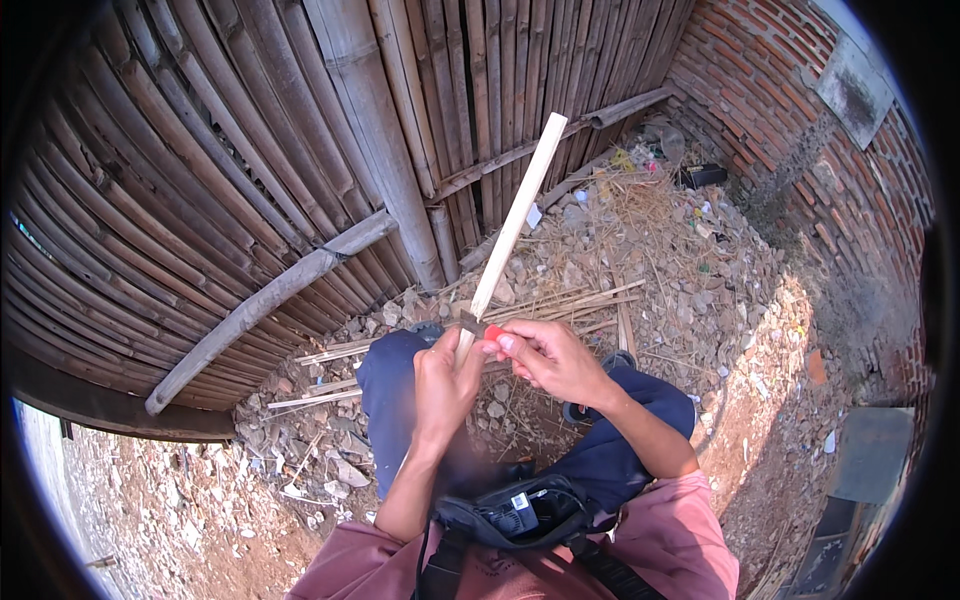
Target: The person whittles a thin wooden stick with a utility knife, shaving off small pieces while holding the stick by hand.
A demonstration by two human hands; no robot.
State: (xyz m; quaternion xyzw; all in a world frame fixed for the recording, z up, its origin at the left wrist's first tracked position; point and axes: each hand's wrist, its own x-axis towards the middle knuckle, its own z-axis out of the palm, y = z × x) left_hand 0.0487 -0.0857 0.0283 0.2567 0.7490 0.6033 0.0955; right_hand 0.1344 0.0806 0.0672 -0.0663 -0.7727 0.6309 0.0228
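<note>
A long pale strip of split wood or bamboo (520, 210) slants up and away in front of me. My left hand (443, 388) is closed around its lower end, thumb up by the blade. With my right hand (548, 362) I grip a small red-handled blade (493, 334), its short dark metal lying across the strip just above my left thumb. Both hands are close together over my lap, almost touching. My right fingers cover part of the red handle, so the tool's exact kind is hard to make out.
More pale strips (560, 303) lie on the rubble ground (690, 310) between and beyond my knees. A bamboo wall (250, 150) rises ahead and left, with a brick wall (770, 90) at the right. An open black pouch (520, 512) sits at my waist.
</note>
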